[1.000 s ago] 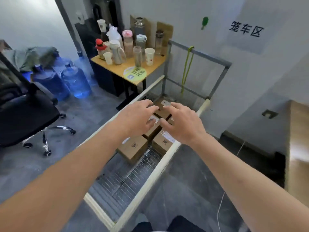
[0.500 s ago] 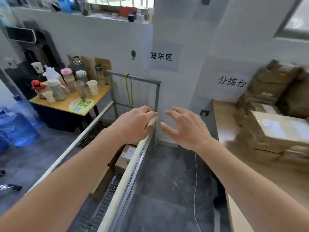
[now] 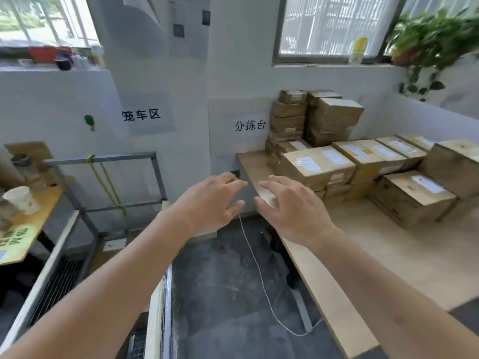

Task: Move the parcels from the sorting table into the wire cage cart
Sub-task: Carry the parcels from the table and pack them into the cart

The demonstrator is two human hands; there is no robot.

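Several brown cardboard parcels [image 3: 317, 165] with white labels are stacked on the pale wooden sorting table [image 3: 404, 255] at the right. The wire cage cart [image 3: 103, 161] stands at the lower left, with a parcel [image 3: 114, 246] lying inside it. My left hand [image 3: 210, 203] and my right hand [image 3: 293, 206] are stretched out side by side, both empty with fingers spread. They hover near the table's left corner, short of the nearest parcels.
A small yellow-topped side table [image 3: 23, 229] with a paper cup [image 3: 22, 199] stands left of the cart. A thin white cable [image 3: 259, 270] trails across the grey floor between cart and table. Potted plants [image 3: 432, 40] hang at the upper right.
My view and both hands have swung right, from over the parcels in the cart to the sorting table's corner. Both hands stay empty.
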